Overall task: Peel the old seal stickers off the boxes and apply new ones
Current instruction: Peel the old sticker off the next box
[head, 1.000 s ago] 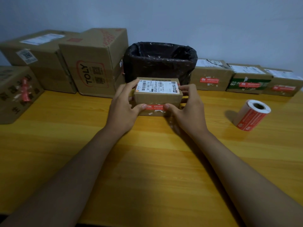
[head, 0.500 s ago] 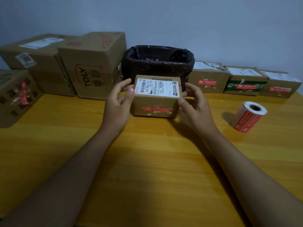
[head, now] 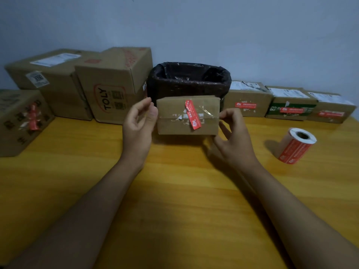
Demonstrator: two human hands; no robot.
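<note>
A small cardboard box (head: 171, 113) is held up just above the wooden table (head: 174, 200), in front of the bin. Its facing side has a taped seam with white sticker scraps and a red seal sticker (head: 192, 115) running across it at a slant. My left hand (head: 138, 123) holds the box's left edge with thumb and curled fingers. My right hand (head: 233, 134) pinches its right edge. A roll of new red seal stickers (head: 295, 146) stands on the table to the right, apart from both hands.
A black-lined bin (head: 189, 80) stands behind the held box. Three small boxes with red stickers (head: 246, 101) (head: 289, 107) (head: 330, 111) line the wall at right. Large cartons (head: 114, 88) (head: 52, 82) and a sticker-marked box (head: 19, 121) stand at left.
The box has been lifted off the table and turned: the white shipping label faced up before, now the taped seam with the slanted red sticker faces me. Both hands shifted to its side edges.
</note>
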